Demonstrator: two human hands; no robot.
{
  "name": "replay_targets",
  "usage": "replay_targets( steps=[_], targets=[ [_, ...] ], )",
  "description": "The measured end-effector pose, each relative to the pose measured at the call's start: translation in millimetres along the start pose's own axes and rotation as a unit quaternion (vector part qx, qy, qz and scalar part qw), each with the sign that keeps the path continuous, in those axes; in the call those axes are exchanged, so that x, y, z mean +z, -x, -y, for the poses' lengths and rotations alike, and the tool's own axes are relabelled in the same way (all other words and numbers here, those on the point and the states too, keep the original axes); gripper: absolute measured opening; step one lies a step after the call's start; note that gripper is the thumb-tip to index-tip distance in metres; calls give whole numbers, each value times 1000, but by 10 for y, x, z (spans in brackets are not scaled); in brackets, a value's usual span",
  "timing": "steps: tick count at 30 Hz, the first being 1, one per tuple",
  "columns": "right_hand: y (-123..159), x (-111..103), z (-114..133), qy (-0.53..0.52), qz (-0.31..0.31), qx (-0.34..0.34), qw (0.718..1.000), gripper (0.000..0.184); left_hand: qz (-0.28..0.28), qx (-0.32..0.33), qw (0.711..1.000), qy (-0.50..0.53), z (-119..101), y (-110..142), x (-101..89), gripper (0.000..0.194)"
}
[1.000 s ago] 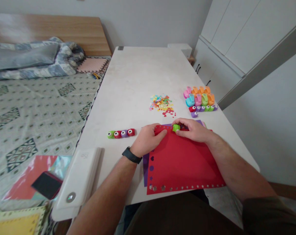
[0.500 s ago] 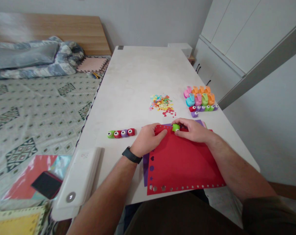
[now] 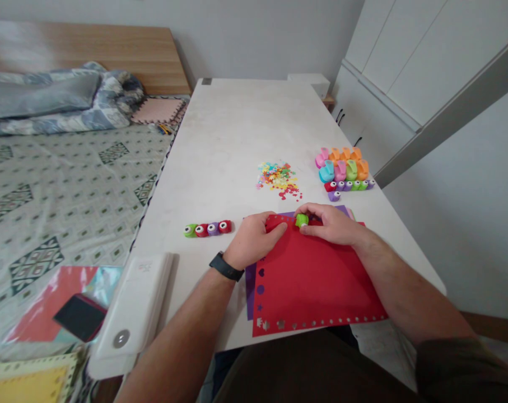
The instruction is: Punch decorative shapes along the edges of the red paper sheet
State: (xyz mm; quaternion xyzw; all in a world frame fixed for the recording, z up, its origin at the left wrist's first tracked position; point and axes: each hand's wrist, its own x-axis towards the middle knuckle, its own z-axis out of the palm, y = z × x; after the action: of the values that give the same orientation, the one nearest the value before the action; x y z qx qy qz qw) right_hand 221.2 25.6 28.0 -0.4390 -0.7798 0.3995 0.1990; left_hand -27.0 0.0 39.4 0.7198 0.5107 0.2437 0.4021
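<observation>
White tabletop [image 3: 220, 129] in a bedroom, its long axis running away from the head view, with a bed [image 3: 69, 196] along its left edge and white cabinets [image 3: 375, 73] beyond its far right corner. Near the table's front edge, a red paper sheet [image 3: 316, 285] lying flat over a purple paper sheet [image 3: 250, 291], with small punched hearts, circles and stars down its left side and a row of holes along its near edge. Right hand [image 3: 327, 224] curled and closed, thumb and fingers grasping a small green craft punch [image 3: 302, 220] on the far edge of the red sheet. Punch squat, with no clear long axis, its round white-ringed face turned toward the head view; paper inside it hidden. Left hand [image 3: 254, 239] palm down and loose, gripping nothing, fingers on the sheet's far left corner, just beside the punch; black watch [image 3: 226, 267] on that wrist. Left of that hand, a row of four small punches [image 3: 207, 228]. Farther along the table, a heap of paper cutouts [image 3: 276, 176], and near the right edge, a cluster of larger pastel punches [image 3: 341, 166]. At the near left corner, a white plastic case [image 3: 131, 305].
</observation>
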Motion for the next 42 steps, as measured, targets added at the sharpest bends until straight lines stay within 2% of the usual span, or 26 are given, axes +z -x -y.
replay_targets(
  steps=[20, 42],
  targets=[
    [-2, -10, 21, -15, 3, 3, 1000, 35, -2, -12, 1000, 11, -1, 5, -2, 32],
    [-40, 91, 39, -17, -9, 31, 999, 22, 3, 2, 1000, -4, -8, 0, 6, 32]
  ],
)
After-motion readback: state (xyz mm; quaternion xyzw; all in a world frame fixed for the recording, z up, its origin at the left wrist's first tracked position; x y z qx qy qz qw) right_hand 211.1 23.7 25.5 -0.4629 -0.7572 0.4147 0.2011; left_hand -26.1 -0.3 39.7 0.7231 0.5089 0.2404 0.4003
